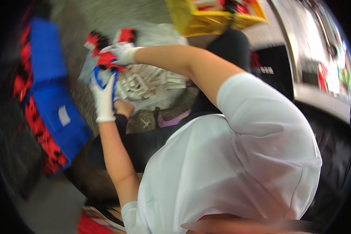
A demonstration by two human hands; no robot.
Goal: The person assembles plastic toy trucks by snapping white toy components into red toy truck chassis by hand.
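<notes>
A red plastic part with black pieces (106,60) is between my gloved hands, smeared by motion. From above it, my right hand (123,54) in a white glove closes on it. My left hand (103,91), in a white and blue glove, pinches its near end between thumb and fingers. Just beyond lie more red and black parts (97,40), one of them (126,35) close to my right hand. White rectangular pieces (154,82) are heaped on a clear plastic sheet (158,37) on the floor, to the right of my left hand.
Blue bins (48,54) filled with red and black parts (37,124) line the left side. A yellow crate (183,21) with red and white items stands at the far right of the sheet. My bent legs and a purple shoe (173,119) frame the near side.
</notes>
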